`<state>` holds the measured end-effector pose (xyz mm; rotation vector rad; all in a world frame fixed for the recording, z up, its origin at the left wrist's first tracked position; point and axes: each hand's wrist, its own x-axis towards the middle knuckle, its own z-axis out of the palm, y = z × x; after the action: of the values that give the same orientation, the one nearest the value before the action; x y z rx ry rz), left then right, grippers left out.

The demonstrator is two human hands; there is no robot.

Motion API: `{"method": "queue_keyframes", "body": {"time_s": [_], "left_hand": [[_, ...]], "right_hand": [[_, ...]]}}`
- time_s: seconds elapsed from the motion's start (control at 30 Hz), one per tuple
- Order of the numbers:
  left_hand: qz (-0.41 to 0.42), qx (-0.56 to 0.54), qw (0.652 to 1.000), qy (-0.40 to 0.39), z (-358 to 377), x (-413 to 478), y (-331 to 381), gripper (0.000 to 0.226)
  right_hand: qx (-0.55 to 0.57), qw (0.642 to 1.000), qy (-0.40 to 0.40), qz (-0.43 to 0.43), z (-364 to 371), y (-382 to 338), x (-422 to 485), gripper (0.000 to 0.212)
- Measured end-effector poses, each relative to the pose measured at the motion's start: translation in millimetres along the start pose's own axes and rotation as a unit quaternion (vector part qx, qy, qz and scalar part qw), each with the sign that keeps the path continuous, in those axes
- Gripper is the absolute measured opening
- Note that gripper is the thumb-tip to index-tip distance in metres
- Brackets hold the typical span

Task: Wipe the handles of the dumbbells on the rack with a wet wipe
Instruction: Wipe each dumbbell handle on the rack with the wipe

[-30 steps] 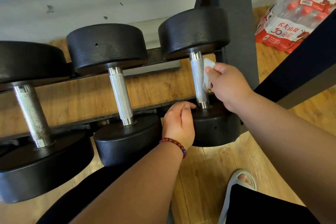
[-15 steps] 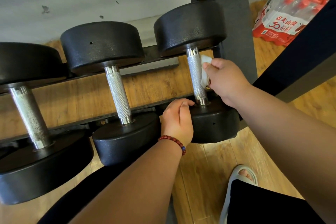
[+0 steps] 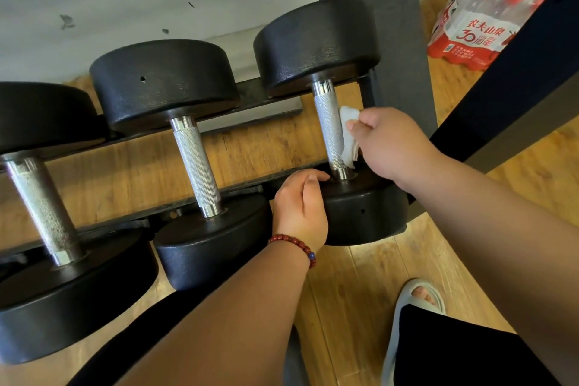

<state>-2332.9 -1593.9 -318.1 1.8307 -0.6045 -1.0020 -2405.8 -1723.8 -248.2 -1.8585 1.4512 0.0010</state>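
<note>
Right hand (image 3: 395, 147) pinches wet wipe (image 3: 347, 132) against rightmost handle (image 3: 328, 128); left hand (image 3: 300, 210) grips its weight (image 3: 365, 215).

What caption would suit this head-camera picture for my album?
The right hand presses a wet wipe against the rightmost dumbbell's handle while the left hand holds its near head.

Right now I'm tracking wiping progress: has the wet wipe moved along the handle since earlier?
Yes: the wet wipe slid down the handle toward the near weight head.
</note>
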Motion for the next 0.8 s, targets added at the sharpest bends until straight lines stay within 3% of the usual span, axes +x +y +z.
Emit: {"method": "queue_keyframes", "body": {"time_s": [0.2, 0.37, 0.53, 0.67, 0.8], "left_hand": [[-0.005, -0.001, 1.0, -0.002, 0.0, -0.6, 1.1, 0.04], [-0.006, -0.003, 1.0, -0.002, 0.1, 0.2, -0.4, 0.04], [-0.006, -0.001, 1.0, 0.0, -0.1, -0.4, 0.5, 0.041], [-0.012, -0.006, 1.0, -0.003, -0.3, -0.8, 2.9, 0.038], [-0.016, -0.011, 1.0, -0.002, 0.1, -2.0, 3.1, 0.036]], "right_hand": [[0.026, 0.999, -0.007, 0.017, 2.3, -8.9, 8.3, 0.032], [-0.06, 0.998, -0.007, -0.005, 3.9, 4.7, -4.6, 0.03], [-0.002, 0.999, -0.044, 0.022, 0.2, 0.4, 0.8, 0.032], [-0.093, 0.992, -0.08, 0.018, -3.6, 7.6, -5.9, 0.02], [-0.037, 0.996, -0.077, 0.037, -1.4, 4.7, 0.9, 0.036]]}}
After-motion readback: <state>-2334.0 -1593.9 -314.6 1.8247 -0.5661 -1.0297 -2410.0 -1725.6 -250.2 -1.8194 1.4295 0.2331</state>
